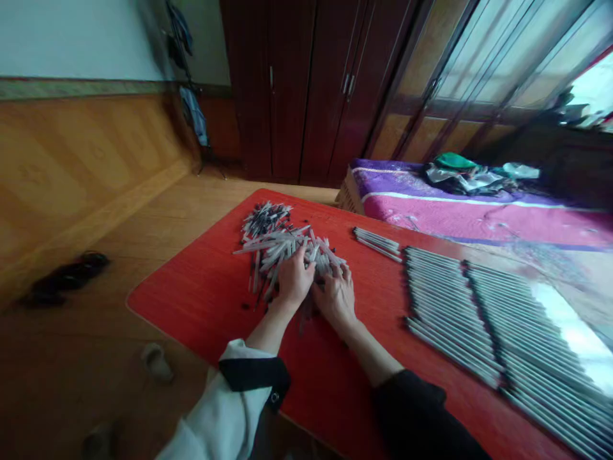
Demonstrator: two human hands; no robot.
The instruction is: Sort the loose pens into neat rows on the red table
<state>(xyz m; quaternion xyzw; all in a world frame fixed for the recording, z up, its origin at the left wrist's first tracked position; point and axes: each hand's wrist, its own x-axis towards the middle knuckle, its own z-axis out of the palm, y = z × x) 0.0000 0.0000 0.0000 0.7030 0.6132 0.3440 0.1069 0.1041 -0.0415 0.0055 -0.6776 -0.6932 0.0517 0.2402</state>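
Observation:
A loose heap of grey pen barrels and small dark parts (282, 246) lies on the red table (201, 287). My left hand (293, 279) rests on the near side of the heap with its fingers curled into the pieces. My right hand (336, 296) lies right beside it, fingers bent among the same pieces. What either hand grips is hidden under the fingers. To the right, assembled grey pens (483, 319) lie side by side in long neat rows.
A short row of pens (377, 243) lies apart behind the main rows. A bed with a pink and purple cover (479, 211) stands beyond the table. Dark wardrobe doors (306, 89) fill the back. Slippers (156, 361) and dark shoes (67, 275) sit on the wooden floor.

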